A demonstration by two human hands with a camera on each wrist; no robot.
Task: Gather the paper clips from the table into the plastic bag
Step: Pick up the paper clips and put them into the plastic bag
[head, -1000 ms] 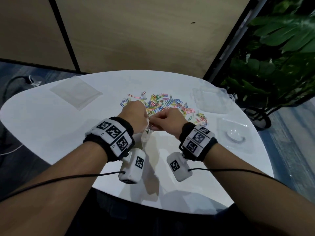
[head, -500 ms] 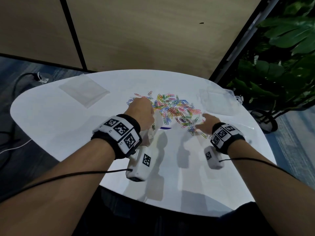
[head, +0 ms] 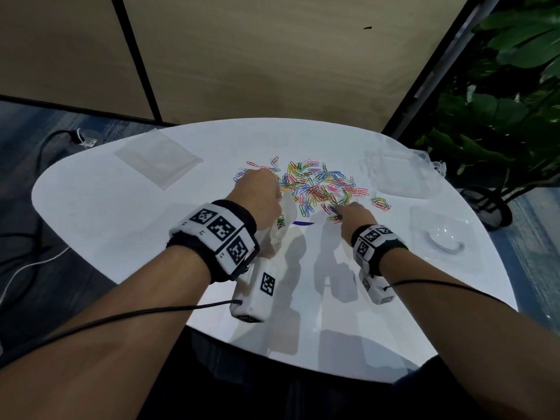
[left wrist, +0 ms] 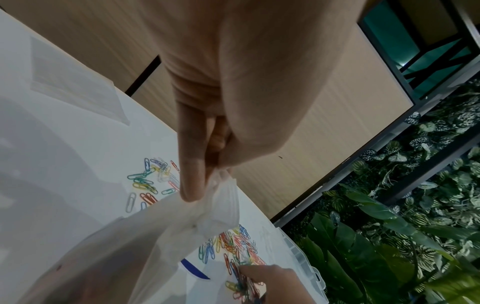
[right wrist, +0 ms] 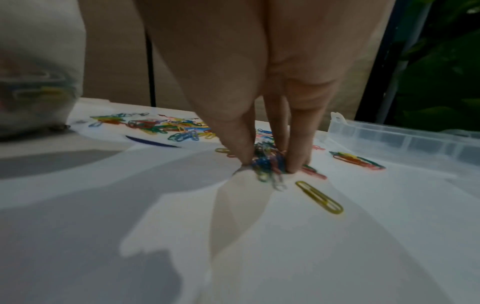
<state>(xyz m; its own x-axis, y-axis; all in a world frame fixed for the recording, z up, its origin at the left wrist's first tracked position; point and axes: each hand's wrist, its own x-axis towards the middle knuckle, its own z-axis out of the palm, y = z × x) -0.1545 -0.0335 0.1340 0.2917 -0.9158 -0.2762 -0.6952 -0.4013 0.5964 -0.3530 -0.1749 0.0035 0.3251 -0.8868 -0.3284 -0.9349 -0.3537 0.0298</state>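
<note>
Paper clips (head: pixel 315 184), assorted colours: we log one loose heap on the white table (head: pixel 121 225), toward twelve o'clock of centre. Our right hand (head: pixel 354 215) pinches a small bunch (right wrist: pixel 267 164) between thumb and fingertips at the heap's five o'clock edge. Plastic bag (left wrist: pixel 161 236), clear: our left hand (head: pixel 260 195) pinches its mouth at the heap's eight o'clock side; a few clips lie inside. Clear organiser box (head: pixel 400 174) at two o'clock. Flat clear bags (head: pixel 157 160) at ten o'clock.

Bare forearms; each wrist wears a black band (head: pixel 212 237) faced with white tag squares, a white camera block (head: pixel 257 294) beneath, black cable (head: pixel 121 316) trailing.
</note>
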